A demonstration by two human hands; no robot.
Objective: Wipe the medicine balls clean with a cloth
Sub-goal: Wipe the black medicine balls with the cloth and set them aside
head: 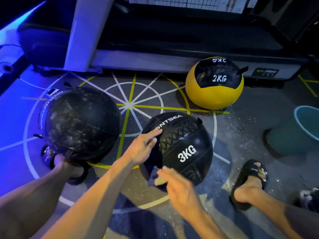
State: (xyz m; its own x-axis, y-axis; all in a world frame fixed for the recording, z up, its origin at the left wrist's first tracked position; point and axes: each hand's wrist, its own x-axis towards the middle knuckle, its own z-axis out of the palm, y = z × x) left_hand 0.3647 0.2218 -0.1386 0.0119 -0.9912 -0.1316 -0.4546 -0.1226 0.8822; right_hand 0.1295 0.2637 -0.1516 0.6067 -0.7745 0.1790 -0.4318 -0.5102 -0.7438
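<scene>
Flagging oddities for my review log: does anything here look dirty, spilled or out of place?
Yes. The black ball on the left is smeared with whitish streaks, unlike the clean 3KG ball under the left hand. Pale specks and flakes are scattered over the floor beside the teal basin.

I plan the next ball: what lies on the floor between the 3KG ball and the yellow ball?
Head view: only bare floor with painted lines separates the 3KG ball from the yellow ball.
</scene>
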